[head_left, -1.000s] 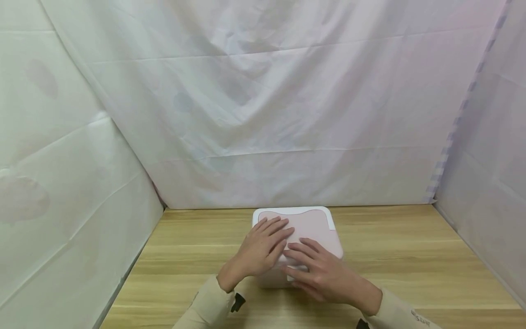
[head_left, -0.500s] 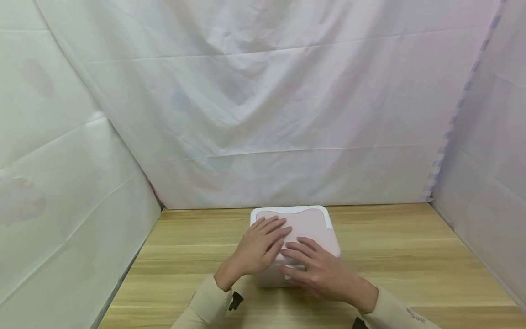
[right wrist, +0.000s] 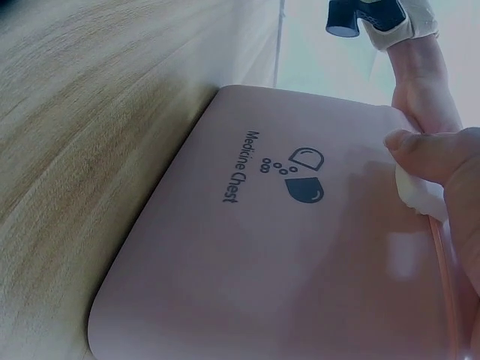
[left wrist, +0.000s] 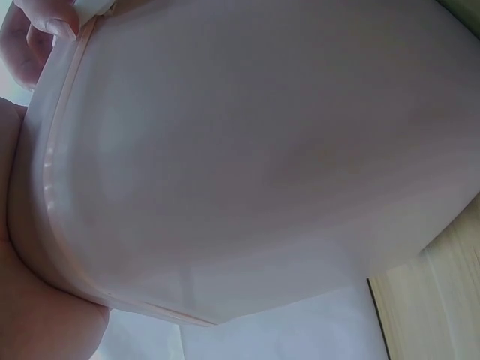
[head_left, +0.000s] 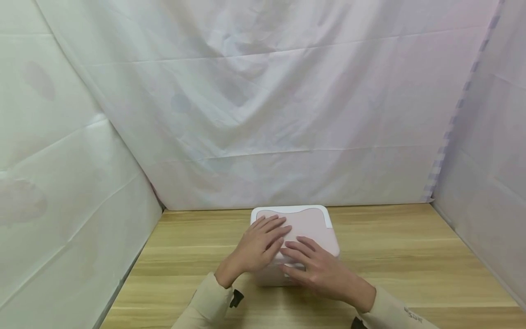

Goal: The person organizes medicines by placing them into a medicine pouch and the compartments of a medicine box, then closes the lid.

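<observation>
A pale pink medicine chest (head_left: 304, 224) with a white back rim stands on the table. "Medicine Chest" and a capsule picture are printed on its front (right wrist: 247, 247). My left hand (head_left: 256, 246) rests flat on the left of the lid, fingers spread. My right hand (head_left: 322, 272) lies over the lid's front right edge, fingers slightly bent and apart. In the right wrist view its thumb (right wrist: 427, 154) lies beside the white latch (right wrist: 416, 191) at the lid seam. In the left wrist view, right-hand fingertips (left wrist: 60, 26) show near the latch. The lid is down.
A wood-grain table (head_left: 197, 256) spreads around the chest. Pale cloth hangs as a back wall (head_left: 263, 114) close behind it, with more cloth at the left side (head_left: 61, 183) and the right side (head_left: 485, 160).
The head view has shifted slightly. Both hands stay in nearly the same place on the chest, and the lid remains down.
</observation>
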`<state>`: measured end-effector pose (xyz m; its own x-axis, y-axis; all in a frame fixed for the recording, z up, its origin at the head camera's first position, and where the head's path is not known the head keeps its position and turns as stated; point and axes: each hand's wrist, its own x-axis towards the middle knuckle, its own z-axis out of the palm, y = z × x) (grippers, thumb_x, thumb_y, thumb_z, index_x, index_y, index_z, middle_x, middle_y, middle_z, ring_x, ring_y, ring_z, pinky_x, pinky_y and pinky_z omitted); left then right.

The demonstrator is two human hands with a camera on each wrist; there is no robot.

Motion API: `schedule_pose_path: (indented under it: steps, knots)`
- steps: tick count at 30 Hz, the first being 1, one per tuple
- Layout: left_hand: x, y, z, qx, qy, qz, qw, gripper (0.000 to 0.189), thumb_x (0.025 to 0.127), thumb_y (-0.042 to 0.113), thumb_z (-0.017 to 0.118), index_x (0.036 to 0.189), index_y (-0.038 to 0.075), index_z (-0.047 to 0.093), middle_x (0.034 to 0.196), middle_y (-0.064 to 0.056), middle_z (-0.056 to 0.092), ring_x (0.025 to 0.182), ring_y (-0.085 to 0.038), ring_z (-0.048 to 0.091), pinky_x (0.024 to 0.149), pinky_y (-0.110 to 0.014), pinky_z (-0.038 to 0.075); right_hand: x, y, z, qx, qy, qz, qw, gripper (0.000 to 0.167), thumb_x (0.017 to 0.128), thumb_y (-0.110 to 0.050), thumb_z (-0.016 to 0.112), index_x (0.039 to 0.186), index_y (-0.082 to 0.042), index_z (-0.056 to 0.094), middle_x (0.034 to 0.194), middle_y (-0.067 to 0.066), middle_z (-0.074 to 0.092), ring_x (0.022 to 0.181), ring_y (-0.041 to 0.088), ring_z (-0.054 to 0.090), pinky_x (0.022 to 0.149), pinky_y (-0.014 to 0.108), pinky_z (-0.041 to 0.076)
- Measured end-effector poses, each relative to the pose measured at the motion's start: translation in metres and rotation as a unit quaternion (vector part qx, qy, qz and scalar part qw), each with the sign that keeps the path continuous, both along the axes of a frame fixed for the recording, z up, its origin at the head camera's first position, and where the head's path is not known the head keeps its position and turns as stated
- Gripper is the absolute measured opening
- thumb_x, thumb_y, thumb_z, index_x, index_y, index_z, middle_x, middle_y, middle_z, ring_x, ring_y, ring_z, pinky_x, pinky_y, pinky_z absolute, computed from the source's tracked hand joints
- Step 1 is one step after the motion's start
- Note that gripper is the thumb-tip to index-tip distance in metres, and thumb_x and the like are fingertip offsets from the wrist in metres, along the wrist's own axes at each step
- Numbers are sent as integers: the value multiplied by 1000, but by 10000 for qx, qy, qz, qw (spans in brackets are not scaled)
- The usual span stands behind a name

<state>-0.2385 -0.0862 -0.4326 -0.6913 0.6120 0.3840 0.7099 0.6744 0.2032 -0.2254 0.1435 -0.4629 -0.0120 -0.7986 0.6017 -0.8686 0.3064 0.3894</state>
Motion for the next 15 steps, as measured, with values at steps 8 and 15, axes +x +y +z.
schedule_pose_path:
  steps: [8, 15]
  knots:
    - [-2, -1, -1, -5, 17, -38, 10000, 40, 104, 28, 43, 140, 17, 58, 150, -4, 49, 144, -24, 37, 119, -53, 23, 0, -1, 1, -4, 104, -39, 9999, 33, 107, -29, 41, 114, -21, 72, 130, 11, 61, 119, 29, 59, 96, 49, 49]
    - [-2, -1, -2, -55, 36, -17, 10000, 41, 104, 29, 42, 140, 18, 58, 151, -3, 48, 144, -23, 37, 119, -51, 23, -1, -2, -1, -98, 181, 21, 9998, 34, 108, -28, 39, 113, -21, 72, 129, 12, 61, 117, 29, 59, 95, 49, 49]
